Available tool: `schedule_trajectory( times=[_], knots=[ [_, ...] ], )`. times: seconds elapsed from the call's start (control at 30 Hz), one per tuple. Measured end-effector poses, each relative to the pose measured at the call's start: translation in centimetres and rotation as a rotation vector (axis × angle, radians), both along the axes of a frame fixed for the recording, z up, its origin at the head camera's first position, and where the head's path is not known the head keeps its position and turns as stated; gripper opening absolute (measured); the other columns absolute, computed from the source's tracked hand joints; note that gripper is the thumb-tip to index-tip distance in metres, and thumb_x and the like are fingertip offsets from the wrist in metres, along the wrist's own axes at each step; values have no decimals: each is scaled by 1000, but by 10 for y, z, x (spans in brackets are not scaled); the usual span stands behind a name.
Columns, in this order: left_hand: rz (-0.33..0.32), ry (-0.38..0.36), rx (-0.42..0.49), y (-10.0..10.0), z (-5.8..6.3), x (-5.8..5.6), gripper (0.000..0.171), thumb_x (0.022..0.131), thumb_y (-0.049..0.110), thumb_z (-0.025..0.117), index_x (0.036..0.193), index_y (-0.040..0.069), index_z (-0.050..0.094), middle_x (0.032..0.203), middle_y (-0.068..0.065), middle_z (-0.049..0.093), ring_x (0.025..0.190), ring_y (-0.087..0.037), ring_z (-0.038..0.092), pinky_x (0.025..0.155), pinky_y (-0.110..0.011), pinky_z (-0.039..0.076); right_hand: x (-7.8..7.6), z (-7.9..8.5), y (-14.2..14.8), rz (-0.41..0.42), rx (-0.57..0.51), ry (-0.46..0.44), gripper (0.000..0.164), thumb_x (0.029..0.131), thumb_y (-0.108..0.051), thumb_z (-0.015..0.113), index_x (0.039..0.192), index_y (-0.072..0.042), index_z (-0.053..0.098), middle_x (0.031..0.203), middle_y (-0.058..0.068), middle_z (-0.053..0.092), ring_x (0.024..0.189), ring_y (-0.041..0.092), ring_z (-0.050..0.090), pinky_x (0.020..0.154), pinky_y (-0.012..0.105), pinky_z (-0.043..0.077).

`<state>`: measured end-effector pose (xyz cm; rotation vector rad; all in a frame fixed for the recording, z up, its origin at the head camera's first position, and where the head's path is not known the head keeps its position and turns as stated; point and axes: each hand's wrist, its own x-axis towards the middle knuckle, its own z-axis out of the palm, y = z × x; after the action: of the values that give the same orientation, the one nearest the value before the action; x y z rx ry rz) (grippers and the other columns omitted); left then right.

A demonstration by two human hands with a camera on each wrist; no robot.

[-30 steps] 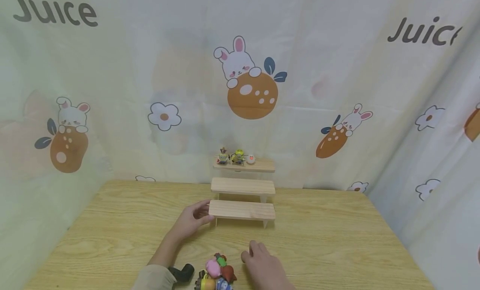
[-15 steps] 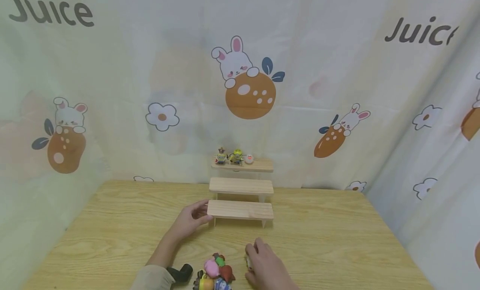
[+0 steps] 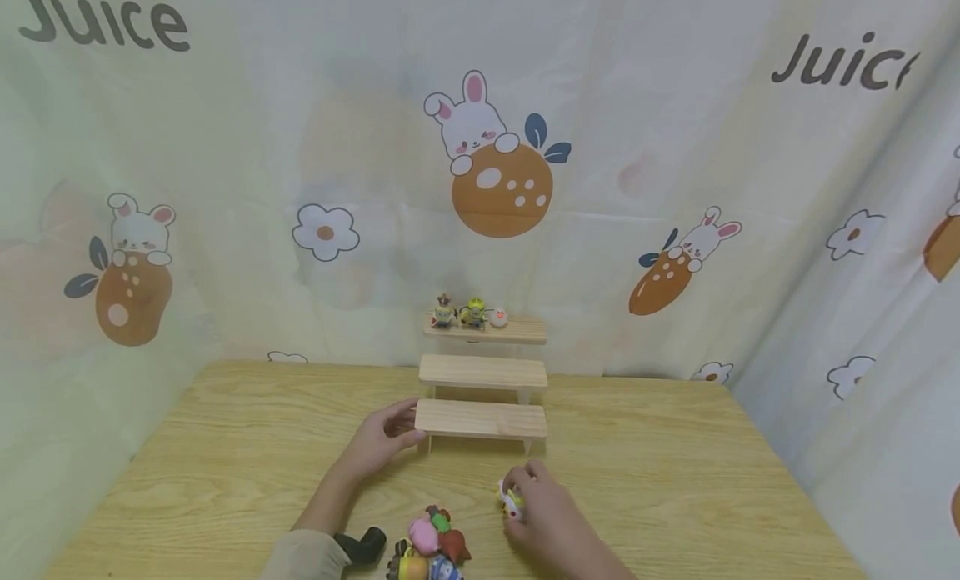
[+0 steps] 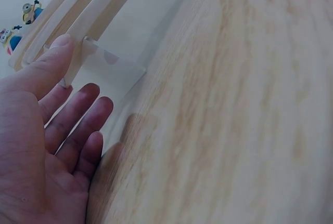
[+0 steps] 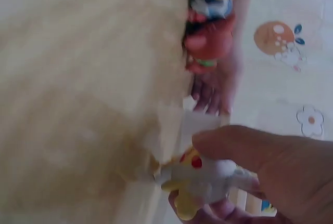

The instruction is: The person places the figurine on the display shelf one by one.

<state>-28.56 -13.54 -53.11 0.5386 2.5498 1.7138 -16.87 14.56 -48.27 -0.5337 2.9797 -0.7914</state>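
A three-step wooden display shelf [image 3: 480,417] with clear legs stands at mid-table. My left hand [image 3: 378,442] holds the left end of its lowest step, thumb [image 4: 61,44] on the front corner and the other fingers behind, loosely bent. Just in front of the shelf, on the right, my right hand [image 3: 551,513] pinches a small white-and-yellow toy figure [image 5: 200,177] with red spots between thumb and fingers. The figure overlaps the table in the head view, and the fingers hide part of it.
Two yellow toy figures [image 3: 474,313] and a round white one [image 3: 498,317] stand on the top step. Several more, including a pink figure [image 3: 423,534] and a red figure [image 3: 454,547], cluster at the table's near side. A printed curtain [image 3: 375,147] hangs behind.
My right hand has gone from bare fingers over the table to pinching the white-and-yellow toy figure, and has moved slightly forward and right with it. The left hand stays at the shelf.
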Motion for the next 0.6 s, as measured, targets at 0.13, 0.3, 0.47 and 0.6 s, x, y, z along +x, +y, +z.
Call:
schedule_trajectory(
  times=[0.13, 0.3, 0.47, 0.6],
  knots=[
    [-7, 8, 0, 0, 1, 0, 61, 84, 30, 72, 137, 9, 50, 114, -9, 66, 100, -20, 62, 83, -25, 49, -4, 9, 5, 13, -4, 37, 36, 70, -10, 78, 104, -12, 65, 102, 2, 55, 82, 12, 54, 65, 22, 47],
    [-8, 12, -10, 0, 1, 0, 61, 85, 29, 71, 137, 8, 50, 114, -10, 66, 100, -20, 62, 83, -26, 48, -15, 8, 14, 22, -96, 9, 44, 71, -7, 78, 112, -4, 62, 104, 9, 63, 87, 18, 61, 71, 26, 53],
    [8, 3, -16, 1, 1, 0, 61, 84, 31, 72, 137, 10, 50, 114, -8, 66, 99, -18, 62, 83, -25, 49, -22, 8, 20, 21, -163, -21, 43, 73, -8, 78, 111, 0, 61, 100, 10, 68, 89, 22, 66, 74, 30, 55],
    [15, 8, -18, 2, 3, 1, 62, 84, 31, 72, 137, 9, 50, 113, -8, 66, 99, -18, 62, 84, -27, 49, -23, 10, 22, 50, -151, 0, 45, 73, -9, 78, 114, -1, 62, 100, 6, 67, 89, 20, 65, 73, 27, 53]
  ],
)
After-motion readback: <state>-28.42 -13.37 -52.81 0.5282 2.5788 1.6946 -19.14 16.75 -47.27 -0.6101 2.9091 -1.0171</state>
